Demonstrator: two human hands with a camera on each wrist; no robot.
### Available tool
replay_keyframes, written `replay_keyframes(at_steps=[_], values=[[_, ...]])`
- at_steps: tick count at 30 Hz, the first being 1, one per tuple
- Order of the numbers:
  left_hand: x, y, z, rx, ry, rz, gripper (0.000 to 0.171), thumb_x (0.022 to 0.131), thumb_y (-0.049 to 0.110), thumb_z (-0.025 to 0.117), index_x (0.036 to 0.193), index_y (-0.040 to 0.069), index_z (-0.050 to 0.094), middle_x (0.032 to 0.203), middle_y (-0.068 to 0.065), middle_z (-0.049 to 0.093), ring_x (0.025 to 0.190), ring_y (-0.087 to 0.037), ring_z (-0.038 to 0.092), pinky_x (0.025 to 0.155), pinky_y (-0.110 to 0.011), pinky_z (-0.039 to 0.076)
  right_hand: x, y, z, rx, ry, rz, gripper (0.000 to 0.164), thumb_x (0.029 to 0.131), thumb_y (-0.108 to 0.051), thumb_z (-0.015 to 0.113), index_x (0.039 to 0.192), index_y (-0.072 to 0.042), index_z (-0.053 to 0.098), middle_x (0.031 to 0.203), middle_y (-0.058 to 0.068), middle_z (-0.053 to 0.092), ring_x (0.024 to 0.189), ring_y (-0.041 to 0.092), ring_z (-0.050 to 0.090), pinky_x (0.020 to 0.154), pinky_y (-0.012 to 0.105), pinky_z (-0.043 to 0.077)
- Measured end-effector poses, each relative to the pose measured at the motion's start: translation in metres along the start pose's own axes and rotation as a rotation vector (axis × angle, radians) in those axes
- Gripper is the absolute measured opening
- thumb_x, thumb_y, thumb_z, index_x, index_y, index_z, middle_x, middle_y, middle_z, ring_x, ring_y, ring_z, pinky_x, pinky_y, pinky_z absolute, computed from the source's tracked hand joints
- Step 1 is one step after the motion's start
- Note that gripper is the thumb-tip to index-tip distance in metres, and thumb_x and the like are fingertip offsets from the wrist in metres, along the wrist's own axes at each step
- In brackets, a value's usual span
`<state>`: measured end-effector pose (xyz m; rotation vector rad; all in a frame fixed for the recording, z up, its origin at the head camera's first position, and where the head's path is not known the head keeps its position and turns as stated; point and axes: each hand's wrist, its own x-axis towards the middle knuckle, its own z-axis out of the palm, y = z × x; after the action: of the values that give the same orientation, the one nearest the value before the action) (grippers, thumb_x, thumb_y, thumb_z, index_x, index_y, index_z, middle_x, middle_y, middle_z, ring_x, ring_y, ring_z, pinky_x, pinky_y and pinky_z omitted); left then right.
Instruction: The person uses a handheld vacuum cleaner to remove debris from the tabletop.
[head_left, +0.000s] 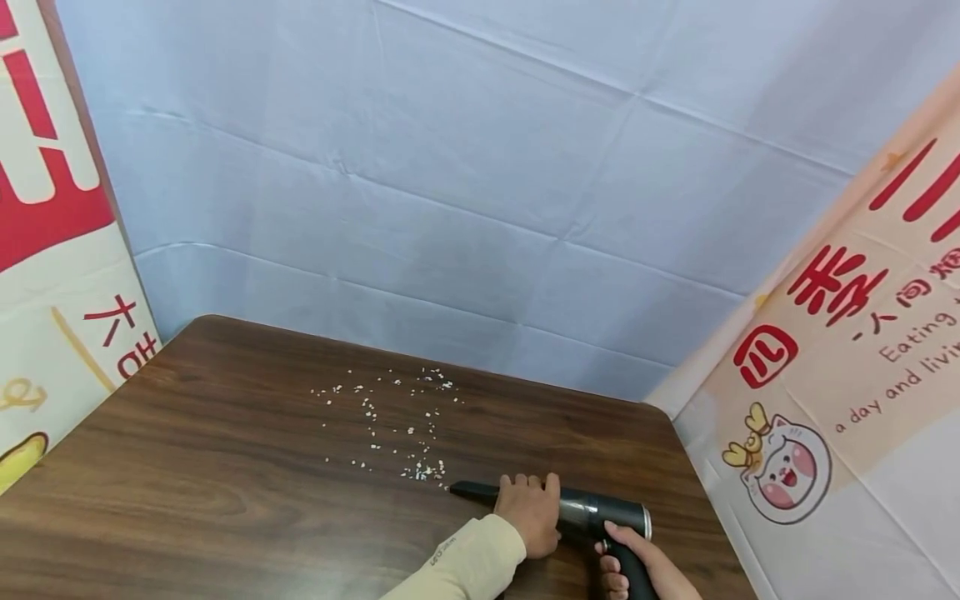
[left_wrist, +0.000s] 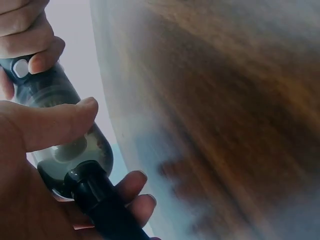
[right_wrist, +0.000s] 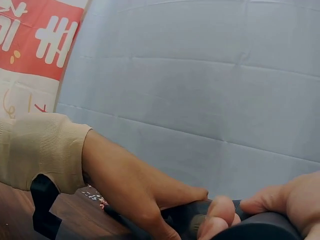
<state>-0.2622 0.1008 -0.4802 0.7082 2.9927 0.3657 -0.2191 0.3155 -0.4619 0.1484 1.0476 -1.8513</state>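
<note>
A black handheld vacuum cleaner (head_left: 592,510) with a clear dust cup (left_wrist: 75,150) lies low over the brown table, its narrow nozzle (head_left: 471,490) pointing left. My left hand (head_left: 528,510) grips the front of it, thumb on one side and fingers curled round the other. My right hand (head_left: 637,560) holds the handle (head_left: 632,571), fingers wrapped round it; a round silver button (left_wrist: 21,68) shows beside a finger in the left wrist view. White scraps (head_left: 423,471) are scattered left of and beyond the nozzle, the densest cluster right at its tip.
The wooden table (head_left: 225,467) has rounded far corners. Pale cloth (head_left: 420,183) hangs behind its far edge. Printed banners stand on the left (head_left: 67,250) and right (head_left: 847,400) sides.
</note>
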Motion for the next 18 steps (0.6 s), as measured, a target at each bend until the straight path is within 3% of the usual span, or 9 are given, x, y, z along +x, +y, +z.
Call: replay_keyframes(at_steps=[7,18], values=[[-0.006,-0.007,-0.004,0.003,-0.012,-0.03,0.058,0.086,0.045,0.079,0.126,0.015,0.049,0.111,-0.006,0.067,0.097,-0.023,0.061,0.083,-0.043,0.047,0.009,-0.001,0.004,-0.011,-0.025,0.003,0.041,0.11,-0.043,0.027,0.103,-0.014,0.055,0.077,-0.011,0.053,0.064,-0.001,0.049,0.068,0.014,0.044],[-0.008,-0.023,-0.005,0.013,0.014,-0.035,0.049,0.085,0.043,0.079,0.112,0.016,0.047,0.09,-0.003,0.062,0.084,-0.021,0.056,0.073,-0.038,0.042,0.026,0.0,0.01,-0.009,-0.039,-0.039,0.044,0.111,-0.043,0.025,0.1,-0.015,0.057,0.077,-0.011,0.055,0.065,0.0,0.051,0.068,0.014,0.046]])
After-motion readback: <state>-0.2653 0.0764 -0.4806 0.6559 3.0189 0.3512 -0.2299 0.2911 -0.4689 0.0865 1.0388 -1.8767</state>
